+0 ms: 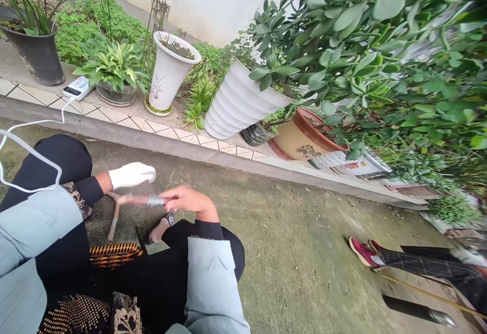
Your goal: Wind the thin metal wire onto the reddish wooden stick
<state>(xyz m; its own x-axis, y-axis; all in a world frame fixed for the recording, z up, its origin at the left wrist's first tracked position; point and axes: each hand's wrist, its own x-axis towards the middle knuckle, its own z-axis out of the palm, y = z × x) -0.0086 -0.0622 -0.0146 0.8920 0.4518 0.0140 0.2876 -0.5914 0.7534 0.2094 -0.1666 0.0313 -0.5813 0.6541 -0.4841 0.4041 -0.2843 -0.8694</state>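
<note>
My left hand [133, 175], in a white knit glove, hovers above the ground with its fingers drawn together; what they hold, if anything, is too small to make out. My bare right hand [188, 200] grips one end of a Y-shaped forked stick [131, 199], at a grey wrapped section. One prong points down toward my lap and has a grey wrapping near its tip. Another prong reaches left, partly behind my left wrist. The stick looks slightly blurred. Below it, between my legs, is a woven orange-and-black item [114, 256], partly hidden.
Potted plants line a tiled ledge [167, 130], among them a tall white pot [167, 78] and a ribbed white pot [243, 101]. A white power bank [78, 88] with a cable rests there. Another person's red shoe [363, 252] is at right, near a dark cylindrical object [414, 309].
</note>
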